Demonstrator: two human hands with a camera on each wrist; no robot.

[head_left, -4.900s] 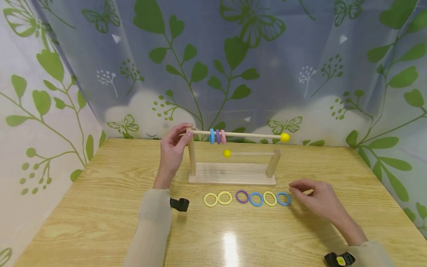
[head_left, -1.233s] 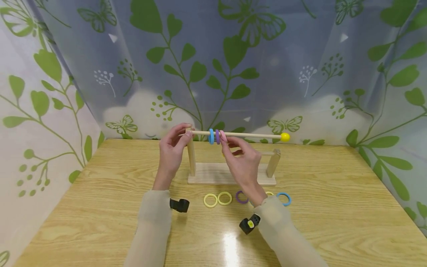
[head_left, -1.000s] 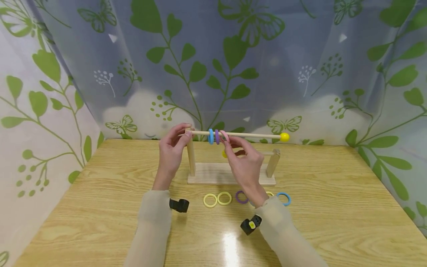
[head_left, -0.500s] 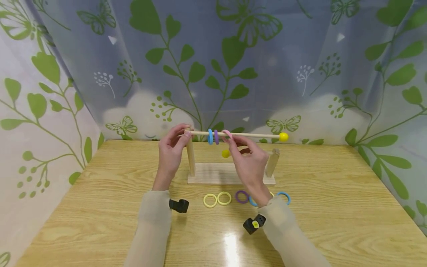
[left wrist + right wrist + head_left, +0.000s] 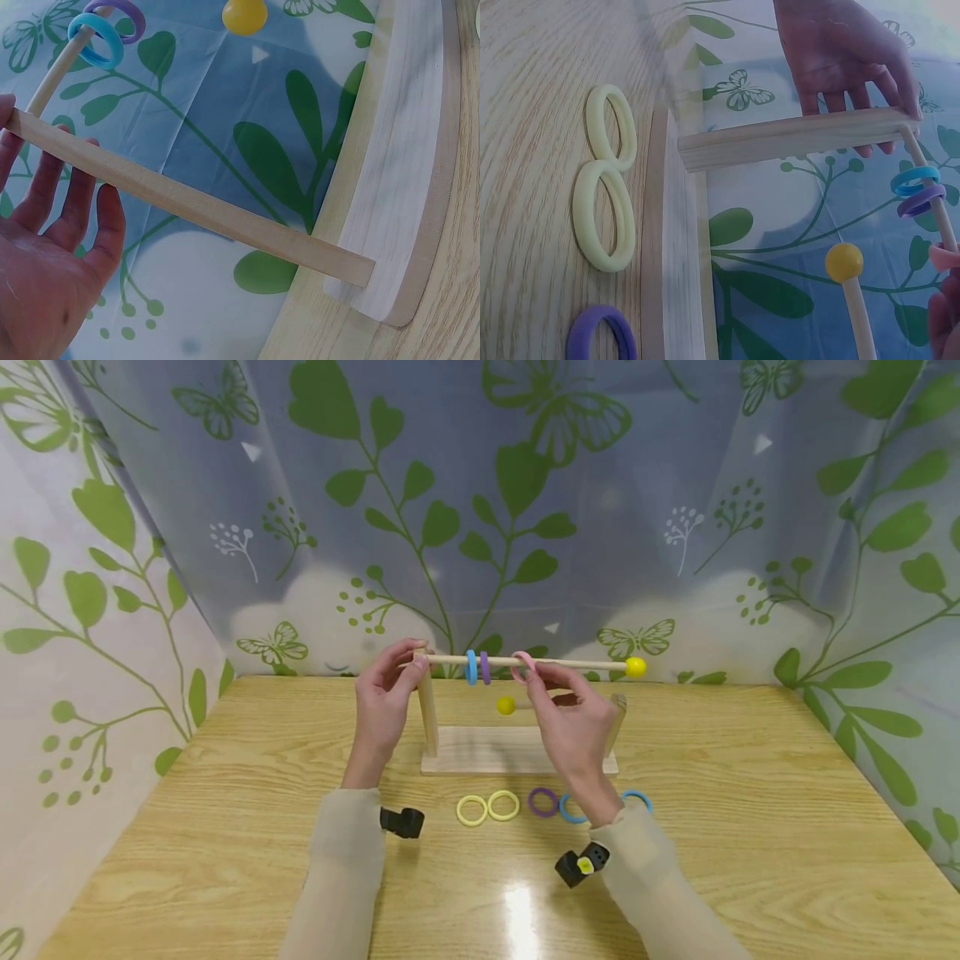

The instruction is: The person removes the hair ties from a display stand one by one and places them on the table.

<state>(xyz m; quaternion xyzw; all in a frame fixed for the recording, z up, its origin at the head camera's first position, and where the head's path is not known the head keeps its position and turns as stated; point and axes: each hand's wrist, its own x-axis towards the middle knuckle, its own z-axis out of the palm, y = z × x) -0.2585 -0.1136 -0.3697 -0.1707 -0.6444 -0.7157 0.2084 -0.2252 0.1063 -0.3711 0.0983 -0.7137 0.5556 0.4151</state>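
Observation:
A wooden stand [image 5: 480,750] carries an upper rod [image 5: 585,664] tipped with a yellow ball [image 5: 636,667]. My left hand [image 5: 382,697] grips the top of its left post [image 5: 427,714], thumb on the near side. A blue ring [image 5: 471,667] and a purple ring [image 5: 485,668] hang close together on that rod. Between thumb and fingertips, my right hand [image 5: 573,722] pinches a pink ring [image 5: 527,655], tilted and still around the rod, apart from the purple one. The right wrist view shows only a bit of the pink ring [image 5: 943,257] at its edge.
A shorter lower rod with a yellow ball [image 5: 506,705] points left from the right post [image 5: 617,718], partly behind my right hand. Several loose rings lie in a row before the base, including a yellow ring [image 5: 472,824] and a purple ring [image 5: 531,802]; my right wrist covers some.
My right hand has come from the table's right side to the upper rod and taken hold of the pink ring. The ring has slid right, away from the purple one. My left hand stays put.

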